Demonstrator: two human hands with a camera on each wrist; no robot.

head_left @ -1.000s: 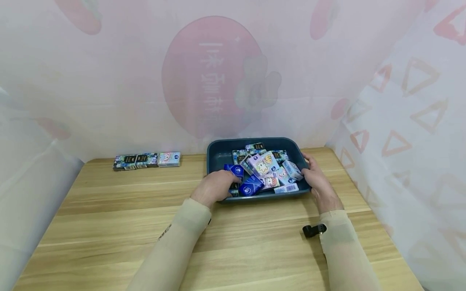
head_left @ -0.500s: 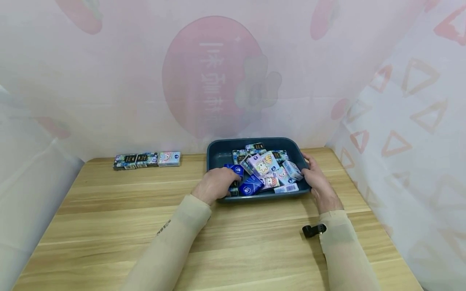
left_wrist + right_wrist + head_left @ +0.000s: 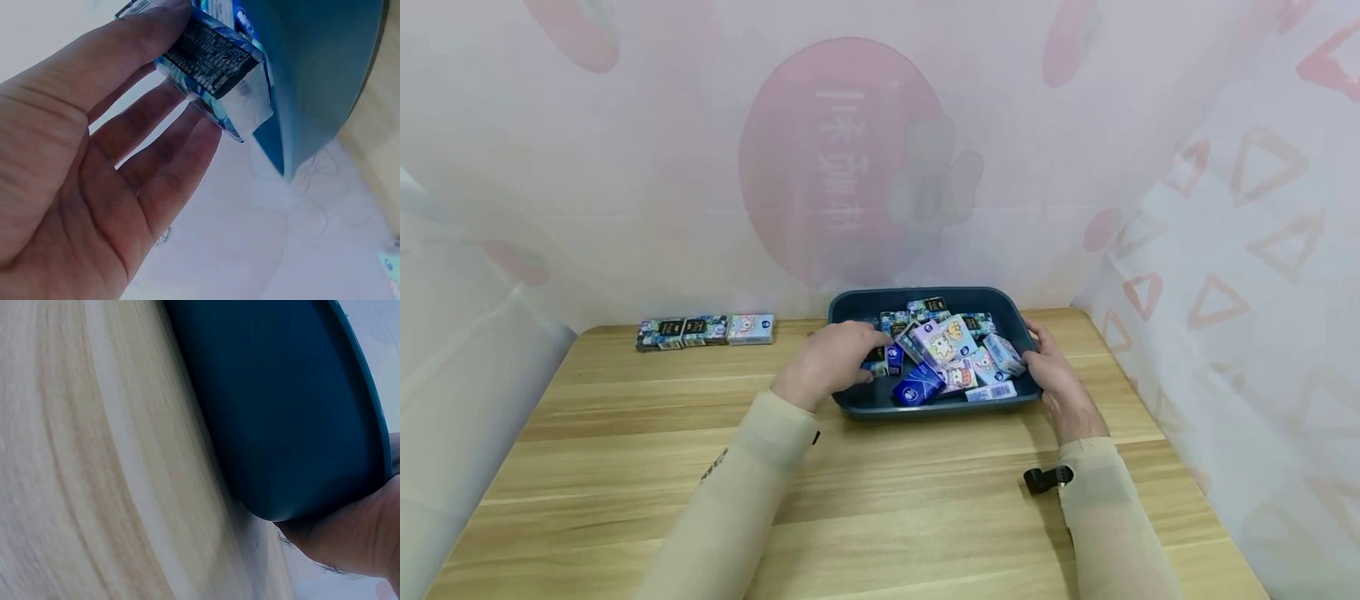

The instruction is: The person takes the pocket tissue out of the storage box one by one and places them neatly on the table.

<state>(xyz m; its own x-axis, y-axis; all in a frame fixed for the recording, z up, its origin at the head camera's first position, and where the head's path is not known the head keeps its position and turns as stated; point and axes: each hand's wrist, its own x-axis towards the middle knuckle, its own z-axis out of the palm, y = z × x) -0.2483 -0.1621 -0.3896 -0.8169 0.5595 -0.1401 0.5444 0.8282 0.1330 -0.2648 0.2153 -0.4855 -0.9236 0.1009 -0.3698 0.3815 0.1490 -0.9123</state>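
Note:
My left hand is over the left part of a dark blue-green plastic tray. In the left wrist view, its thumb and fingers pinch a small tissue pack with a blue floral wrapper and a black printed panel. A blue tissue pack shows right beside those fingertips in the head view. My right hand grips the tray's right end, thumb on the near side, as the right wrist view also shows. Several more packs lie jumbled in the tray, among them a lilac cartoon pack and another blue pack.
On the wooden table, left of the tray, a row holds two dark floral packs and a pale cartoon pack. A printed cloth backdrop rises directly behind the tray and at both sides.
My left hand has moved up and slightly left inside the tray, bringing the floral pack away from the near wall. A blue pack beside it has shifted. My right hand stays on the rim.

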